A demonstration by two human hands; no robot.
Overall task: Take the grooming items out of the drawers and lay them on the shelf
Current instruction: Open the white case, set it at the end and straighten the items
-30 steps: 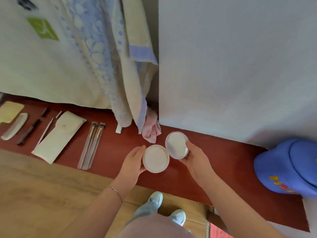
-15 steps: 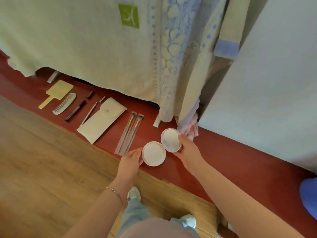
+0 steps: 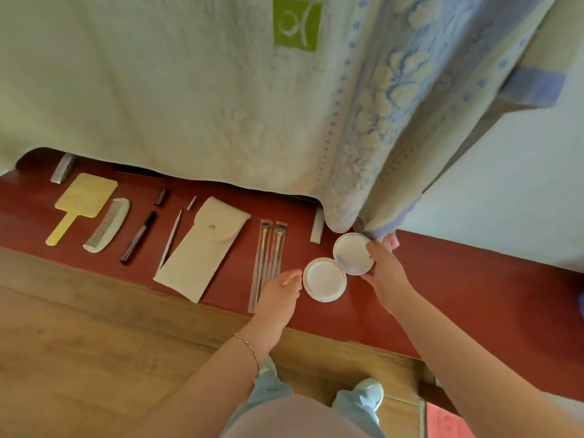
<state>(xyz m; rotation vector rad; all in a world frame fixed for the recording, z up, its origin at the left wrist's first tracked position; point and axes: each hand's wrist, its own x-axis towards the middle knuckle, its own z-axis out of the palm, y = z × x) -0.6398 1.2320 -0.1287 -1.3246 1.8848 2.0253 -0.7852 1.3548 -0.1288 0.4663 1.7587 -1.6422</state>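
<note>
The person is laying two white round cases on the red shelf point(image 3: 442, 295), just right of the brushes point(image 3: 268, 248). The left hand point(image 3: 279, 294) has its fingers loose beside the near case point(image 3: 324, 279), perhaps touching. The right hand point(image 3: 384, 273) grips the far case point(image 3: 352, 253); next it needs setting flat.

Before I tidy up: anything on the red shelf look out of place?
Mostly orderly. One dark cap and one pale cap lie apart from the dark tube and slim pencil, and hanging towels cover the shelf's back edge.
</note>
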